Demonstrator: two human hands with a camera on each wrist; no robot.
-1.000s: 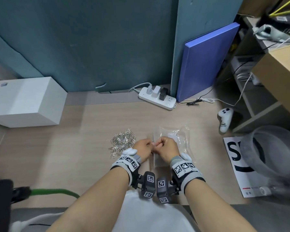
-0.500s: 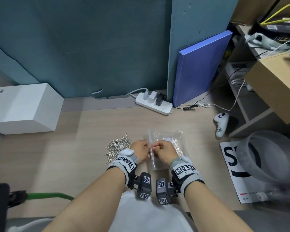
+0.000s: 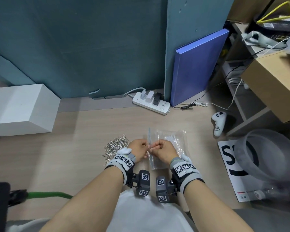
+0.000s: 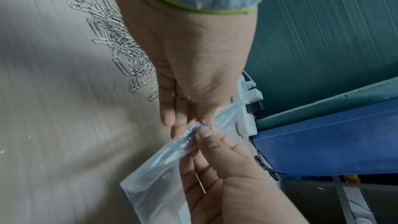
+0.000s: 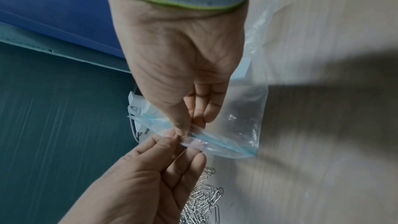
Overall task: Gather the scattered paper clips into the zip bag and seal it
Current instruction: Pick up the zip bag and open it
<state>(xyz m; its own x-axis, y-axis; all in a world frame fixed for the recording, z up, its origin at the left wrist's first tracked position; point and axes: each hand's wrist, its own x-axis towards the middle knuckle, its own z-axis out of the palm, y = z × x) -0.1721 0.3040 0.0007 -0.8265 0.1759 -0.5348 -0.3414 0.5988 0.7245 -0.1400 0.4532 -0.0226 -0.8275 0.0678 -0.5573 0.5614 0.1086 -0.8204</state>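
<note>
A clear zip bag [image 3: 172, 138] with a blue zip strip lies on the wooden desk, its mouth edge lifted between my hands. My left hand [image 3: 138, 148] pinches the mouth edge of the bag [image 4: 189, 138] from the left. My right hand [image 3: 162, 149] pinches the same edge [image 5: 193, 138] from the right, thumb on top. A heap of silver paper clips [image 3: 116, 144] lies on the desk just left of my left hand, also visible in the left wrist view [image 4: 120, 47] and the right wrist view [image 5: 202, 200]. I cannot tell whether the zip is parted.
A white box [image 3: 22, 109] stands at the left. A white power strip [image 3: 151, 103] and a blue folder [image 3: 197, 67] are at the back. To the right lie a white controller [image 3: 218, 123], a printed sheet [image 3: 231, 166] and a grey round tub [image 3: 268, 153].
Both hands have kept their pinch on the bag's mouth edge and shifted slightly. The edge now stands more upright between them. The clip heap has not moved.
</note>
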